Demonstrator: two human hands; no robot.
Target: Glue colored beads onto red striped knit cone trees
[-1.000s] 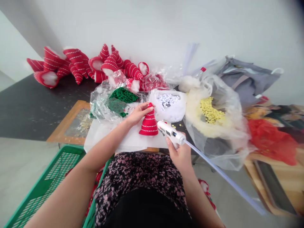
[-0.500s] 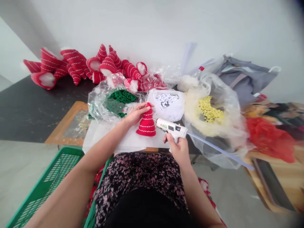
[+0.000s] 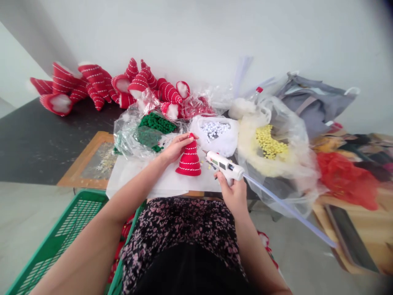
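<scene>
My left hand [image 3: 178,146] grips the top of a small red cone-shaped hat [image 3: 188,162] with white dashed stripes, which stands upright over white paper [image 3: 135,176]. In my right hand [image 3: 233,190] is a white glue gun [image 3: 225,164], its fingers wrapped round the handle. The gun's nozzle points at the hat from the right, a small gap apart. A long translucent glue stick [image 3: 291,211] juts out of its back end. Tiny yellow bits lie on the paper near the nozzle.
Bags of green pompoms [image 3: 156,123], white pompoms [image 3: 215,129] and yellow pompoms [image 3: 272,142] stand behind my hands. Several striped red cones [image 3: 95,80] are heaped at the back left. A green basket [image 3: 61,237] is at lower left, a phone-like dark slab [image 3: 351,237] at right.
The glue gun in my right hand has drawn back to the right, so its nozzle has come away from the hat. My left hand and the hat have barely moved.
</scene>
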